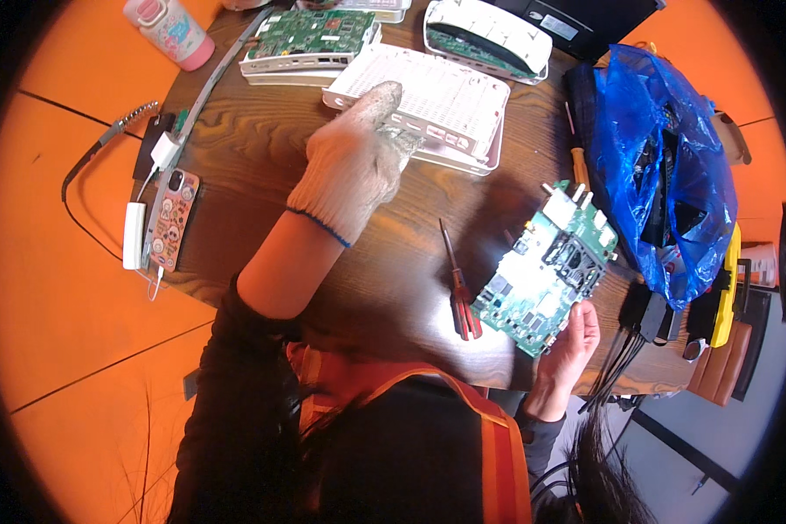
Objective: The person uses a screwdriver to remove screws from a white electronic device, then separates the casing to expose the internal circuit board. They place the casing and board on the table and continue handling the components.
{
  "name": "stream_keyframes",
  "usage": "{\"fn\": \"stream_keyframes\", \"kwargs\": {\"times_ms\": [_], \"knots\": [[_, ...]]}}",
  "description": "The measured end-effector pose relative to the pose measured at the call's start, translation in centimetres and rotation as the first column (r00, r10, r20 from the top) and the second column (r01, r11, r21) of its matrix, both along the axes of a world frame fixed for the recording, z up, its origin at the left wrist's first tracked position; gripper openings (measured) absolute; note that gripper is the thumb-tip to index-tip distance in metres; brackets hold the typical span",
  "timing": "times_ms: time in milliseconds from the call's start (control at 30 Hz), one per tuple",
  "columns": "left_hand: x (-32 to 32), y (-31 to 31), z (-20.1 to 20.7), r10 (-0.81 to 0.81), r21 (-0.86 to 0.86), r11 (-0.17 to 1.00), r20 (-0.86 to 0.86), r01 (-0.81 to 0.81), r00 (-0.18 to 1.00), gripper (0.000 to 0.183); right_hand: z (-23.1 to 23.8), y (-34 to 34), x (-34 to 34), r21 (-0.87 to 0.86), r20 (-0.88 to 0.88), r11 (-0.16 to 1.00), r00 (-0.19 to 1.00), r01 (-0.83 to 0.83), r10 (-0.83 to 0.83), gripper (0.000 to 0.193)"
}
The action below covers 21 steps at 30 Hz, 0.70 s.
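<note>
The left hand (358, 162), wearing a knit work glove, is reaching forward with the forearm bare and extended, fingers curling closed. The right hand (572, 336), bare, is gripping from below, wrist bent back close to the body.

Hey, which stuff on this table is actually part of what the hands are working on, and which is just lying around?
In hand:
- left hand, gloved, on the white ribbed casing
- right hand, bare, holding the green circuit board

Lying about:
- red screwdriver
- blue plastic bag
- phone
- pink bottle
- opened casing with board
</note>
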<state>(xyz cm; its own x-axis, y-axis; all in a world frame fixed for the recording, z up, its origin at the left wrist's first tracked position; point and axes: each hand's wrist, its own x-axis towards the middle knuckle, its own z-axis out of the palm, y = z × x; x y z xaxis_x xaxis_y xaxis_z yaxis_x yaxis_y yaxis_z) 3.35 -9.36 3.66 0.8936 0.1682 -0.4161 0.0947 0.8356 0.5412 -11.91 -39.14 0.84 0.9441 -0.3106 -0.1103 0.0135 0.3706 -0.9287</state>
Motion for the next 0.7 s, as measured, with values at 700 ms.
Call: {"fn": "stream_keyframes", "kwargs": {"times_ms": [700], "knots": [[-8.6, 0.7, 4.9, -0.108, 0.434, 0.900, 0.120, 0.046, 0.987, 0.030, -0.3, -0.8, 0.3, 0.028, 0.036, 1.000, 0.999, -0.009, 0.008, 0.005]]}}
